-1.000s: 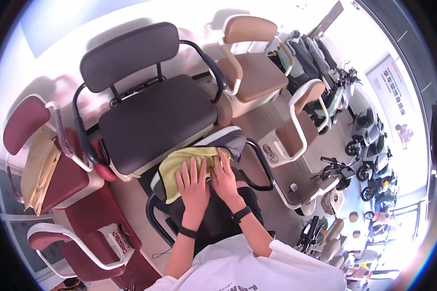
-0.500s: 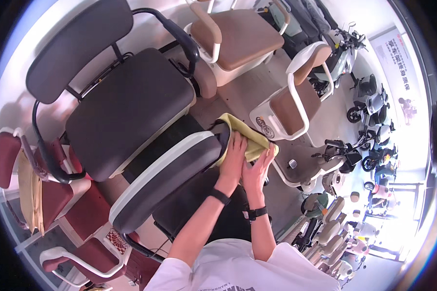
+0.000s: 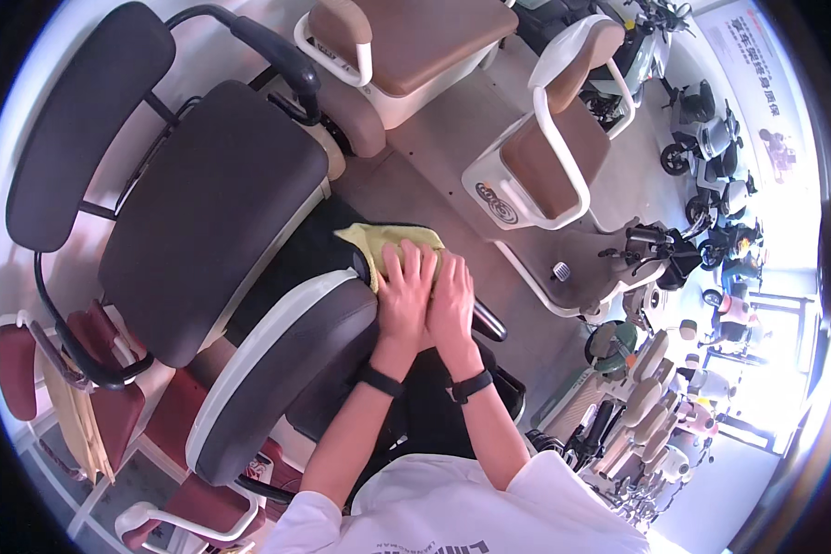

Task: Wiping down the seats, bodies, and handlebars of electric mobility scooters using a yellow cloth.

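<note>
Both my hands press side by side on a yellow cloth [image 3: 367, 238]. Bent fingers of my left hand [image 3: 404, 294] lie over the cloth, covering part of it. Close against it, my right hand [image 3: 451, 305] curls at the cloth's right end. Beneath the cloth is a dark part whose shape I cannot make out. A dark front seat with a white rim [image 3: 286, 369] reaches up to my left wrist. A dark handle with a shiny end [image 3: 489, 321] sticks out to the right of my right hand.
A wide dark bench seat [image 3: 217, 217] with a backrest and armrests stands at left. Brown-and-white seated vehicles [image 3: 554, 175] stand ahead, red seats [image 3: 111, 406] at lower left. Several scooters [image 3: 711, 194] line the right side, near bright windows.
The view has shifted. My hands have drawn closer together over the cloth, with more fingers bent. The cloth's left corner now spreads outward, and the dark handle has come into sight.
</note>
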Available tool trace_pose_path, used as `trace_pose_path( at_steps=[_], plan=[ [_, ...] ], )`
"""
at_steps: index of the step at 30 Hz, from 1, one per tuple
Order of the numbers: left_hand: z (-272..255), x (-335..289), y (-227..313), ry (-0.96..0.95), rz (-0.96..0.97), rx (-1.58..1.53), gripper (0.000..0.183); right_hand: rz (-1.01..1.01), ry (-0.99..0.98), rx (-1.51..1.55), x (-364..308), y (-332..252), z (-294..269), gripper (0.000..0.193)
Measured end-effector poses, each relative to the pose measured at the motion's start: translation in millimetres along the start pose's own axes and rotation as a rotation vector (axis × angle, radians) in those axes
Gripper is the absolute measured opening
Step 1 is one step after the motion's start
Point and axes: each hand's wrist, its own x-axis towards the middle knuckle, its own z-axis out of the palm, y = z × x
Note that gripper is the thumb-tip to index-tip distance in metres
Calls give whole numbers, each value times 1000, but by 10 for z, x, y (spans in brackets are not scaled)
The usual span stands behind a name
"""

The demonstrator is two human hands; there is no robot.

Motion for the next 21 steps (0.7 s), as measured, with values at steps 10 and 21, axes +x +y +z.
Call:
trace_pose_path(
  at_steps=[10,21],
  plan=[
    [22,-62,993,-283,561,-17,20,236,-7,165,-667,892,-244,23],
    [163,-798,2445,-433,823,318,12,868,93,510,-1333,2382,216,24]
  ],
)
